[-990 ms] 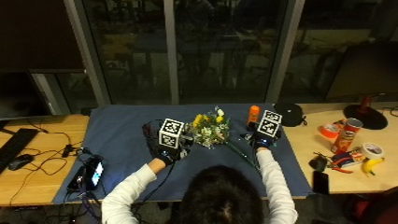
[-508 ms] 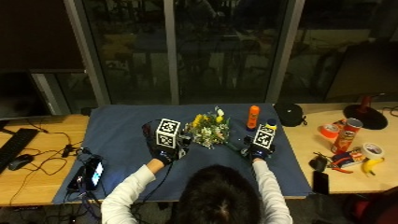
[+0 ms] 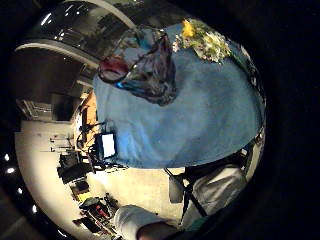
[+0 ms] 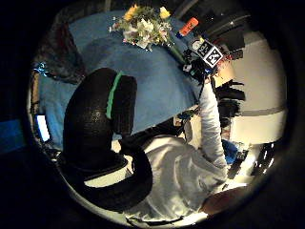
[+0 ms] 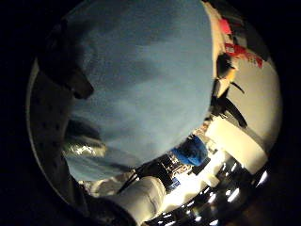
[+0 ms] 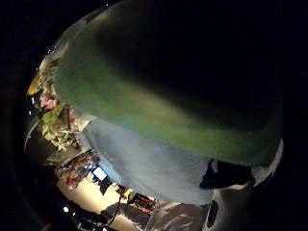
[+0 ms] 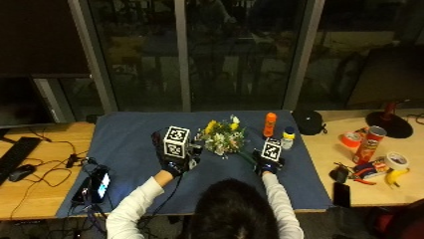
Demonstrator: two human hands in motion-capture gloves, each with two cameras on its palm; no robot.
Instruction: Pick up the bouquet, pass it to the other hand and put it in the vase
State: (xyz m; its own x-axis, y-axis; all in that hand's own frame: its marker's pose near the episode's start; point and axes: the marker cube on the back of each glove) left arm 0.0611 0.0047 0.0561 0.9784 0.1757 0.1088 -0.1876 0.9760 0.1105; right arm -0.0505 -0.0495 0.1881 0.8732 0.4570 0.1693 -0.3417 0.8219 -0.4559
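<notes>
At the left of centre in the outside view, the person's left hand (image 7: pixel 173 162) hovered low over the blue cloth-covered tabletop (image 7: pixel 126 144), forearm reaching up from the lower edge. Its fingers (image 4: pixel 97 124) showed curled in the thumb-side palm view with nothing between them. The clear, faceted glass vase (image 3: pixel 142 65) stood on the cloth close to that palm. At the frame's centre lay the bouquet of yellow, white and pink flowers (image 7: pixel 223 138), its green stems (image 7: pixel 246 157) trailing toward the right hand (image 7: pixel 268 162). That hand sat low over the stems' ends; a green stem filled its thumb-side view, but whether its fingers had closed on it I cannot tell. The pickup looked to be the step in hand: the next move called for lifting the bouquet and handing it leftward.
</notes>
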